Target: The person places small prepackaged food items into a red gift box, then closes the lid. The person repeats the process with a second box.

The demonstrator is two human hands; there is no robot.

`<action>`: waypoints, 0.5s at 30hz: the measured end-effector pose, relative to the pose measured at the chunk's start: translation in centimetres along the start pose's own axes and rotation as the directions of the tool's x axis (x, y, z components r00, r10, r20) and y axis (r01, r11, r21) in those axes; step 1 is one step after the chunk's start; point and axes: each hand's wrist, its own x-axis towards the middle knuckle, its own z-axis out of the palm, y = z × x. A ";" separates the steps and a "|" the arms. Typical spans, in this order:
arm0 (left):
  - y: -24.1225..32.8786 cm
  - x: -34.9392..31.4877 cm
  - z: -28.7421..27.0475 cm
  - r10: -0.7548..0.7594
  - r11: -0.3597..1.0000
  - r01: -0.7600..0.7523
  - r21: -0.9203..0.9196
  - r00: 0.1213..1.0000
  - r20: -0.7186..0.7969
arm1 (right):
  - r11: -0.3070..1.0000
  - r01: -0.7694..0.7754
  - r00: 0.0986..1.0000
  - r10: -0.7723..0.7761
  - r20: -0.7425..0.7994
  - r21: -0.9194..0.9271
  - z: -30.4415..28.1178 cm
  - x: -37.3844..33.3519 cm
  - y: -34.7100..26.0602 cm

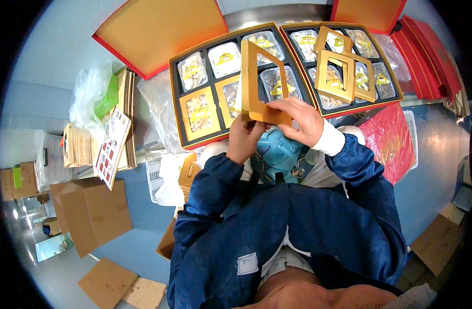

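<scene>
Between both hands, tilted upright over the left gift box, is a gold cardboard frame (258,111) with a cut-out window. My left hand (244,138) grips its lower corner from below, and my right hand (301,119) pinches the near edge with thumb and fingers. The open gift box (175,117) has black compartments holding clear packs of dried food with yellow labels. Gold frames (213,114) cover some packs in its near row. To the right, a second open box (399,98) holds similar packs, with several loose gold frames (345,94) lying across them.
Gold-lined lids (164,31) stand behind the boxes. At the right lie stacked red box parts (418,59) and a red plastic bag (388,139). A light-blue object (278,149) is below my hands. Cardboard stacks (80,147) and a carton (99,211) are on the left.
</scene>
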 end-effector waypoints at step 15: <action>-13.0 -4.8 -15.3 -0.030 0.950 0.239 0.201 0.709 -0.704 | 0.992 -0.121 0.950 0.128 -0.285 0.041 -5.7 -0.6 3.9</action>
